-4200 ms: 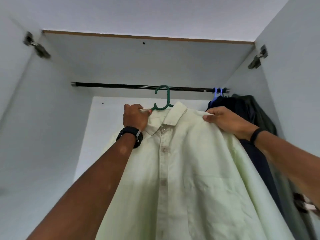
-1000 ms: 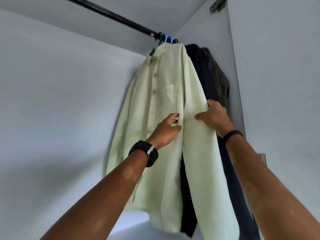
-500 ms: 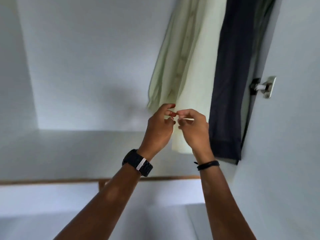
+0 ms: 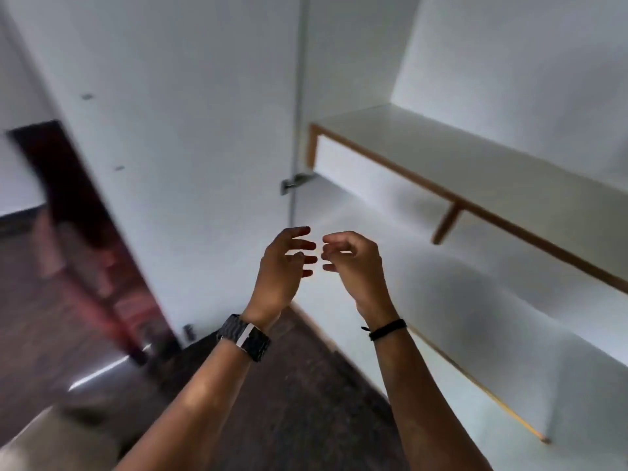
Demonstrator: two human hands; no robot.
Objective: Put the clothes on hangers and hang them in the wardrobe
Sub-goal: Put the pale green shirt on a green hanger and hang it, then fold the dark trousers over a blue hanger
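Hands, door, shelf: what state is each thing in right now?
left hand: open, fingers spread, holds nothing
right hand: fingers loosely curled, holds nothing
wardrobe door: swung open on its hinge
shelf: bare where it shows, nothing on it
wardrobe floor: bare where it shows
watch: strapped on the left wrist
black band: on the right wrist
clothes and hangers: none in this view
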